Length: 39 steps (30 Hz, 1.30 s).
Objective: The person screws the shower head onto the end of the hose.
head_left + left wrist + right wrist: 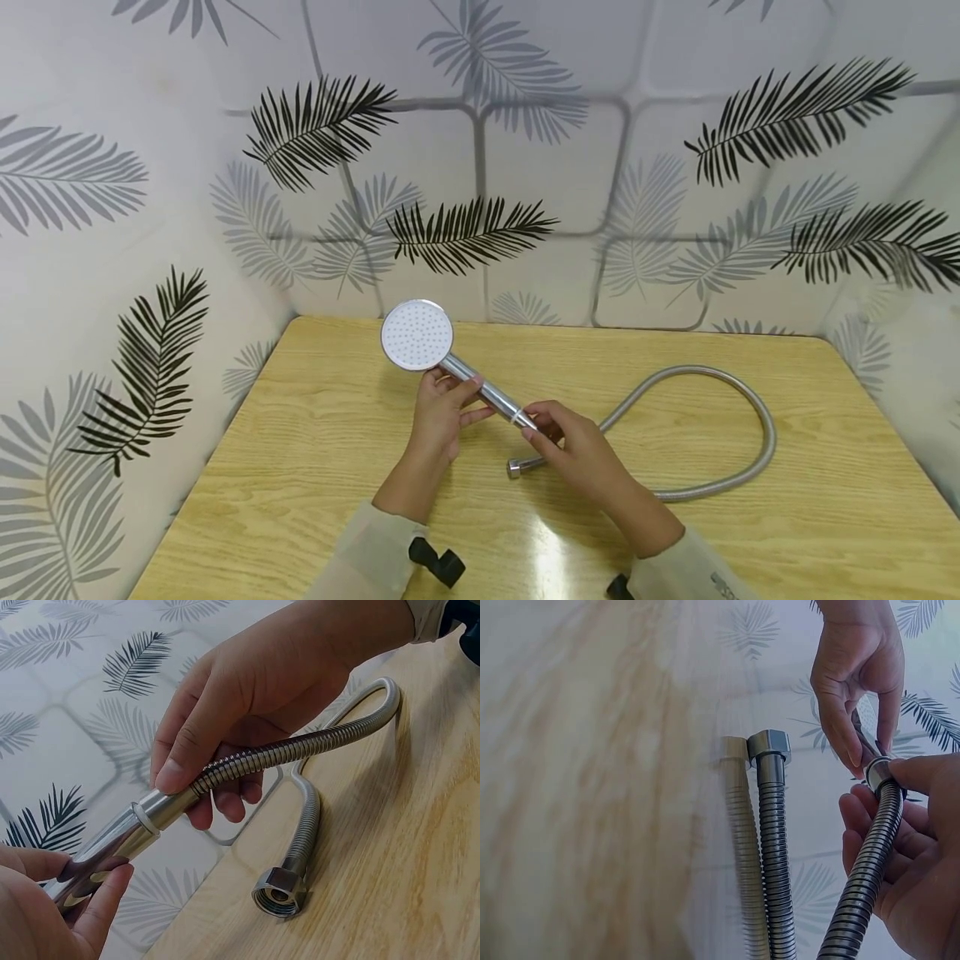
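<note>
A chrome hand shower [417,335] with a round white spray face is held tilted above the table, its head up and to the left. My left hand [441,412] grips its handle just below the head. At the handle's lower end, my right hand [573,446] pinches the smooth metal connector [166,806] of a ribbed metal hose [300,750]. In the left wrist view the connector meets the handle at a pale ring [144,817]. The hose's other end, a hexagonal nut [279,891], lies loose on the wood.
The wooden table [315,467] has its back edge against a leaf-patterned wall covering [540,167]. To the right, the hose curves in a wide loop on the tabletop. Black straps with small devices [438,562] sit at both sleeves.
</note>
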### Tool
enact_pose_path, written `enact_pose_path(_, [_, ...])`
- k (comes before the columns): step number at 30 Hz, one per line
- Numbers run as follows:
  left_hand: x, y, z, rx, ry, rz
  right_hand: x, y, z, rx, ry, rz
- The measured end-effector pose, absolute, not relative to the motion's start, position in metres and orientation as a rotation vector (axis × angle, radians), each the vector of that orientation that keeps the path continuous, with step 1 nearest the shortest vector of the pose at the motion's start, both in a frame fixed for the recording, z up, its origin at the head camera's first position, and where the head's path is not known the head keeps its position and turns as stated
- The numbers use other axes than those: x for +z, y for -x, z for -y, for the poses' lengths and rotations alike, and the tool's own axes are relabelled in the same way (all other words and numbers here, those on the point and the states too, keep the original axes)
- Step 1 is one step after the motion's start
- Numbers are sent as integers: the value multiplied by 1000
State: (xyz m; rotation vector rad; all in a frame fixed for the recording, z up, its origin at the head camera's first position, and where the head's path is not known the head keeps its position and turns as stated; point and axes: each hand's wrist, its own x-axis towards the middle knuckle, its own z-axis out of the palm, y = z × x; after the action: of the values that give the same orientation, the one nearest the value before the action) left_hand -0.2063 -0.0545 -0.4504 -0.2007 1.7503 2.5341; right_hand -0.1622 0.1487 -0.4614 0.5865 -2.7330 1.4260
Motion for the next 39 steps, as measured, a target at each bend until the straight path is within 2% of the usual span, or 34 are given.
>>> enact_pose_path(39, [-450, 206, 53, 2541, 196, -1731, -462, 163, -149, 1417, -591, 2702])
